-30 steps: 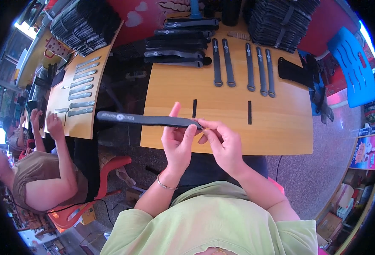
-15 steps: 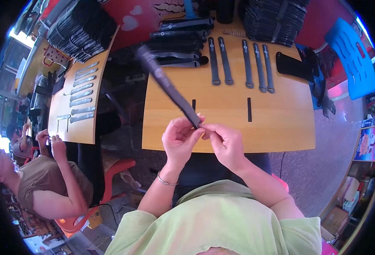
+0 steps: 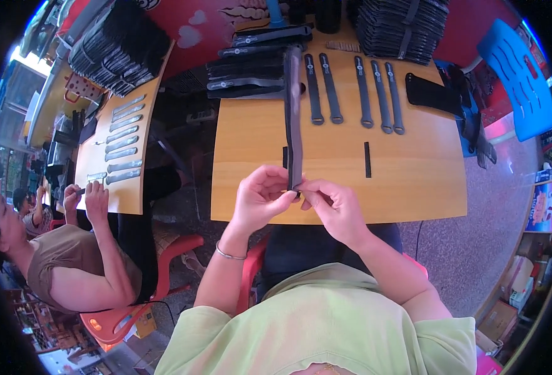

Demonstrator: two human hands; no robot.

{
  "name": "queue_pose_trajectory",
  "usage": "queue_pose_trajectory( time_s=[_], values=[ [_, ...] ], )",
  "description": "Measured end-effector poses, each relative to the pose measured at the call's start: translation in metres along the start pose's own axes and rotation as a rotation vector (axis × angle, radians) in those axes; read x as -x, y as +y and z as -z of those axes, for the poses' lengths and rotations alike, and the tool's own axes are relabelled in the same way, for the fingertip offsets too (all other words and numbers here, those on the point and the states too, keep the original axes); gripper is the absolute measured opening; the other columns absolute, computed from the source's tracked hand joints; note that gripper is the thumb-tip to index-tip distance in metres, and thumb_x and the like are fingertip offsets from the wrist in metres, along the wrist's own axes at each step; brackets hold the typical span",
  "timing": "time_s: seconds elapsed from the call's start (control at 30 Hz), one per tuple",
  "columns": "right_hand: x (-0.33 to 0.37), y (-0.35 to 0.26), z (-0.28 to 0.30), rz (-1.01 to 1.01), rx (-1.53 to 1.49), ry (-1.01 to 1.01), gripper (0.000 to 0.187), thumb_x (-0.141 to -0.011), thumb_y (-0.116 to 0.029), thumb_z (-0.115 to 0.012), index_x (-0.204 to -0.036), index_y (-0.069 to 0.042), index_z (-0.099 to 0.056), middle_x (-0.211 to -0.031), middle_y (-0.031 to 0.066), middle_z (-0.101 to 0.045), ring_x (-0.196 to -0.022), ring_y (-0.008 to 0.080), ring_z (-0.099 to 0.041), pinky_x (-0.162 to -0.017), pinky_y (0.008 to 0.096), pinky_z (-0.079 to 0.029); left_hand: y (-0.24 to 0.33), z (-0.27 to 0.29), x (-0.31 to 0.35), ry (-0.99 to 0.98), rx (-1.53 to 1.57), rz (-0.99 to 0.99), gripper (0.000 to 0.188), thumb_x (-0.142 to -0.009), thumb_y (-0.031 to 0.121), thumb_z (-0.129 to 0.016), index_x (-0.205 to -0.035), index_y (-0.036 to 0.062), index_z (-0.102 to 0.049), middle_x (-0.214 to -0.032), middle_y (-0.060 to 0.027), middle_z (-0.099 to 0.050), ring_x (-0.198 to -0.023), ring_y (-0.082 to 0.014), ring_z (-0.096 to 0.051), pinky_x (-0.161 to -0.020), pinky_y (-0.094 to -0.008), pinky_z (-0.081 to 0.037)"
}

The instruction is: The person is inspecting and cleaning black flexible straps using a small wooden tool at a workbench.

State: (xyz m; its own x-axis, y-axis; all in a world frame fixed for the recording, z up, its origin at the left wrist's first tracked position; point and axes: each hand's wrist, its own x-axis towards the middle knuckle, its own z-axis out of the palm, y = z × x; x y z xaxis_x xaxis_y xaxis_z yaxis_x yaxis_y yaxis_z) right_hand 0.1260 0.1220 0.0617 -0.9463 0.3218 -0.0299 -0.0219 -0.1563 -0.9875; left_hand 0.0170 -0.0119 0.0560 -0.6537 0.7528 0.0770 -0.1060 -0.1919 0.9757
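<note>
A long dark grey strap (image 3: pixel 295 119) stretches away from me over the table, held at its near end. My left hand (image 3: pixel 257 199) is closed on that end, thumb on top and fingers curled. From the other side my right hand (image 3: pixel 335 209) pinches the very tip, where a small black bit shows between the fingertips. Two short black strips are on the table: one strip (image 3: pixel 368 160) lies right of the hands, the other strip (image 3: pixel 285 156) is partly covered by the held strap. Farther back, several flat grey straps (image 3: pixel 362 94) with looped near ends lie side by side.
A pile of bundled black straps (image 3: pixel 245 69) sits at the back left of the table (image 3: pixel 413 194). Tall black stacks (image 3: pixel 404 28) stand behind. A black flat piece (image 3: pixel 432 97) lies right, near a blue chair (image 3: pixel 516 81). On the left, another person (image 3: pixel 82 269) works at a second table.
The held strap has swung from leaning far left to pointing nearly straight away from me. Both hands keep their grip at its near end, with my right hand slightly lower.
</note>
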Motion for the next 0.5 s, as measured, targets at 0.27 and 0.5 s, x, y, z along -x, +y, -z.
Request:
queue_pose_trajectory(
  time_s=[0.27,0.5],
  values=[
    [0.003,-0.029,0.017,0.273,0.669,-0.026,0.017,-0.081,-0.015,-0.067,-0.095,-0.006,-0.068,-0.066,0.007,-0.062,-0.058,0.0184,-0.062,-0.052,0.0294,-0.046,0.002,-0.011,0.008,0.033,-0.534,-0.043,0.011,-0.085,0.0,-0.059,-0.074,-0.0031,-0.057,-0.077,-0.0074,-0.059,-0.061,-0.0122,-0.062,-0.05,-0.0224,-0.049],
    [0.003,-0.041,0.024,0.439,0.469,0.031,0.033,-0.069,-0.013,-0.081,-0.099,-0.008,-0.069,-0.085,0.002,-0.061,-0.059,0.0028,-0.047,-0.047,0.0199,-0.033,-0.006,-0.02,0.024,0.044,-0.115,-0.052,0.014,-0.089,0.0,-0.051,-0.076,-0.0034,-0.055,-0.08,-0.0073,-0.059,-0.057,-0.0093,-0.06,-0.045,-0.0181,-0.045]
  ],
)
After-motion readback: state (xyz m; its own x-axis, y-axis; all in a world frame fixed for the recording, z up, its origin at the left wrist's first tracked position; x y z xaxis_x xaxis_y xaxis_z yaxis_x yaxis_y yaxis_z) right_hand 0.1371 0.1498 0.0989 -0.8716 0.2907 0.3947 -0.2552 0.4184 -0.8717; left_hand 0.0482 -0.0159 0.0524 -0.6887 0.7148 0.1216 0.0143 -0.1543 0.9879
